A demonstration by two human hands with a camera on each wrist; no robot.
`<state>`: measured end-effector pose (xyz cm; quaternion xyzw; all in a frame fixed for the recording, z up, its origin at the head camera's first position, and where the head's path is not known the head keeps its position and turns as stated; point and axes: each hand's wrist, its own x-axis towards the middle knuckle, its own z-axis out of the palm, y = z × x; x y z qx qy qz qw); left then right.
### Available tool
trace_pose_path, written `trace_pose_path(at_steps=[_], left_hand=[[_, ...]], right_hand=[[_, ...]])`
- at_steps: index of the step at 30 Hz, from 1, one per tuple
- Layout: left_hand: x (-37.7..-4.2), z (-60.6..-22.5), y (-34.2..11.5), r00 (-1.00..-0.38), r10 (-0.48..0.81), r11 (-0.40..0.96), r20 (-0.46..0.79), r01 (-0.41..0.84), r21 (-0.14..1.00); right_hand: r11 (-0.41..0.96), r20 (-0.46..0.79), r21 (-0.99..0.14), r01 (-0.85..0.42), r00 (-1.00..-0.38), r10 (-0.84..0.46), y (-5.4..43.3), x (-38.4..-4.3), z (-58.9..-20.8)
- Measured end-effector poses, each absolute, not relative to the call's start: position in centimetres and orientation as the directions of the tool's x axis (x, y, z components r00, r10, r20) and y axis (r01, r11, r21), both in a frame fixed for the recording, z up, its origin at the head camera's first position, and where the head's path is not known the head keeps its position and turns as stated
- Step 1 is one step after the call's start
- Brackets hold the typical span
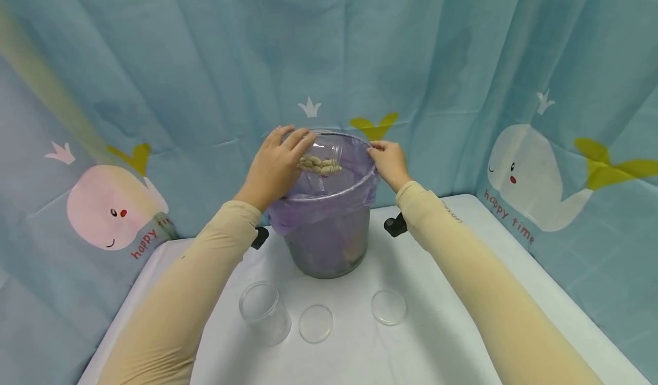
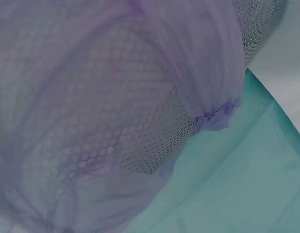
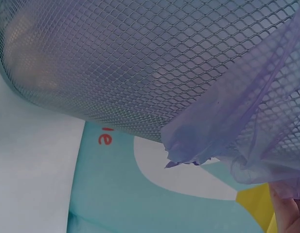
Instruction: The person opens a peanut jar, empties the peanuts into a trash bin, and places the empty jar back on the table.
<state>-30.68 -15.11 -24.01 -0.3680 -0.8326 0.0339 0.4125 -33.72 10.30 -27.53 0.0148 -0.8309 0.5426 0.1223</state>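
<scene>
My left hand (image 1: 277, 165) holds a clear plastic jar (image 1: 329, 144) on its side over the mouth of a mesh wastebasket (image 1: 329, 253). Peanuts in their shells (image 1: 320, 165) lie along the lower side of the jar. A thin purple trash bag (image 1: 324, 207) lines the basket and folds down over its rim. At the right of the rim, my right hand (image 1: 389, 162) pinches the bag's edge between thumb and fingers. The right wrist view catches its fingers (image 3: 287, 213) against the bag (image 3: 218, 111). In the left wrist view the bag (image 2: 203, 58) and mesh hide the left hand.
On the white table (image 1: 437, 345) before the basket stands another clear jar (image 1: 267, 319), uncapped. Two clear round lids (image 1: 316, 324) lie to its right. A blue curtain (image 1: 216, 88) printed with whales hangs close behind the basket and along both sides.
</scene>
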Motion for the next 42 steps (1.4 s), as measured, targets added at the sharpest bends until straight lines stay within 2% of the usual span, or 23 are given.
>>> trace_pose_path(at_steps=[4,11,18,24,31,35,38,42], left_hand=[[-30.6,-23.7,-15.0,-0.381,0.595,0.751,0.708,0.578,-0.319],[-30.3,-23.2,-15.0,-0.361,0.611,0.743,0.704,0.567,-0.355],[-30.2,-22.8,-15.2,-0.405,0.543,0.789,0.736,0.545,-0.283],[-30.2,-23.3,-15.3,-0.424,0.595,0.766,0.683,0.556,-0.323],[-30.0,-22.7,-15.4,-0.457,0.504,0.815,0.732,0.532,-0.229],[-30.0,-22.3,-15.3,-0.48,0.526,0.806,0.702,0.546,-0.23],[-30.0,-22.3,-15.1,-0.465,0.562,0.782,0.684,0.568,-0.257],[-30.1,-22.1,-14.8,-0.412,0.519,0.798,0.749,0.548,-0.251]], right_hand=[[0.409,0.217,-0.9,-0.155,-0.97,0.111,10.4,-33.7,-27.7],[0.406,0.21,-0.901,-0.149,-0.972,0.109,10.3,-33.8,-27.7],[0.406,0.213,-0.901,-0.152,-0.971,0.111,10.4,-33.9,-27.7],[0.388,0.211,-0.909,-0.154,-0.971,0.11,10.3,-33.9,-27.8],[0.395,0.212,-0.905,-0.156,-0.972,0.103,10.3,-33.9,-27.9],[0.383,0.211,-0.91,-0.157,-0.972,0.102,10.4,-33.8,-27.8],[0.387,0.208,-0.909,-0.153,-0.973,0.104,10.6,-33.8,-27.8],[0.406,0.213,-0.901,-0.151,-0.971,0.111,10.7,-33.7,-27.7]])
